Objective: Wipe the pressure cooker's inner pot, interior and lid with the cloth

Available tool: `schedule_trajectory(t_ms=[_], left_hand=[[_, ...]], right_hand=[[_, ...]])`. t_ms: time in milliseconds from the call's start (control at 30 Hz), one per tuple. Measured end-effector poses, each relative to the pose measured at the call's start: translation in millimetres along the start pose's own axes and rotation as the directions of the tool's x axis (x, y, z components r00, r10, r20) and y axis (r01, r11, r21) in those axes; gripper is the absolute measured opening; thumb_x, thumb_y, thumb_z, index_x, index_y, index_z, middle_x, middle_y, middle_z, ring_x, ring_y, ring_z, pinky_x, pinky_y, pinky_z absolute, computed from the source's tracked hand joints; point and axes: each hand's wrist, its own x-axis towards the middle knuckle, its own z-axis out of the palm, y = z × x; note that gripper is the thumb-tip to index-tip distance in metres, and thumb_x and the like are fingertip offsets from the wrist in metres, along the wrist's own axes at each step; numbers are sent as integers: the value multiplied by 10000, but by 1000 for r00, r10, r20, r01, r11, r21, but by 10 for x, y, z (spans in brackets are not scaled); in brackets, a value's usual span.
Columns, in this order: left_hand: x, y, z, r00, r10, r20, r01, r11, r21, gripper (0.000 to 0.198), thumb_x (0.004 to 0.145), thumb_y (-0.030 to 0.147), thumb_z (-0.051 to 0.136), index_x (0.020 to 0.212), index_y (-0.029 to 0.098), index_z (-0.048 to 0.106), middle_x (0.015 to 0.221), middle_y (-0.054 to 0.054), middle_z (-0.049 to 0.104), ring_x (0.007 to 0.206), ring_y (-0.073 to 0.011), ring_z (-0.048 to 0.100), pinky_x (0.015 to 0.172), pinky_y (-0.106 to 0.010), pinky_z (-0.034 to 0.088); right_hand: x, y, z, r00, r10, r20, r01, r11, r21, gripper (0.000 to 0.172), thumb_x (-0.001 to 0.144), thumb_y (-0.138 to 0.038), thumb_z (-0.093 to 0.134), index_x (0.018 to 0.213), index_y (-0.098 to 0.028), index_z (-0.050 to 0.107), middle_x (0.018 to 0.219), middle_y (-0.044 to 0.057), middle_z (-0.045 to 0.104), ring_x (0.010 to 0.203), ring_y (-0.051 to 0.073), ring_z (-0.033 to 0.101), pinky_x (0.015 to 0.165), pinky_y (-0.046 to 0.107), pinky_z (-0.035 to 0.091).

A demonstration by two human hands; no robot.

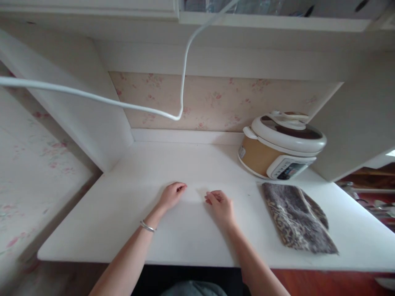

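Note:
Both of my hands are over the middle of a white countertop [101, 230], a short gap apart. My left hand [173, 194] is loosely curled, thumb and forefinger meeting at the tips, and nothing shows in it. A silver bangle [148, 226] circles that wrist. My right hand [220, 204] has its fingers curled inward, with nothing visible between them. To the right of it a folded grey-brown patterned cloth [298, 218] lies on the counter. Behind the cloth stands an electric cooker [259, 154] with a white lid, tan body and front control panel.
A white cable [138, 107] hangs in front of the flowered back wall [216, 98]. Cabinet panels stand at both sides, and a shelf [262, 21] runs overhead. The counter's front edge is close to my body. Items crowd a rack [370, 201] at far right.

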Motion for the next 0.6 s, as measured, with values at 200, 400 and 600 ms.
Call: schedule_trajectory(t_ms=[200, 400, 600], left_hand=[[-55, 23, -9, 1000, 0, 11, 0, 1000, 3, 275, 904, 343, 496, 1008, 209, 713, 1018, -28, 730, 915, -173, 658, 833, -267, 486], [-82, 31, -23, 1000, 10, 12, -10, 1000, 8, 262, 902, 331, 504, 1001, 220, 720, 1016, -21, 735, 903, -172, 664, 834, -257, 486], [-71, 21, -22, 1000, 4, 10, -4, 999, 39, 264, 907, 346, 497, 986, 235, 724, 995, -22, 739, 910, -177, 668, 798, -257, 484]], right_hand=[[-50, -32, 29, 997, -64, -31, 66, 997, 36, 445, 821, -602, 569, 884, -184, 707, 841, 72, 737, 679, 168, 674, 662, 280, 520], [-63, -35, 57, 998, -59, -37, 65, 983, 171, 524, 769, -648, 593, 987, -179, 674, 693, 34, 703, 580, 152, 617, 609, 274, 500], [-75, -86, 34, 997, -42, -68, 58, 962, 268, 499, 732, -614, 655, 954, -168, 672, 641, 21, 677, 560, 143, 584, 575, 256, 467]])
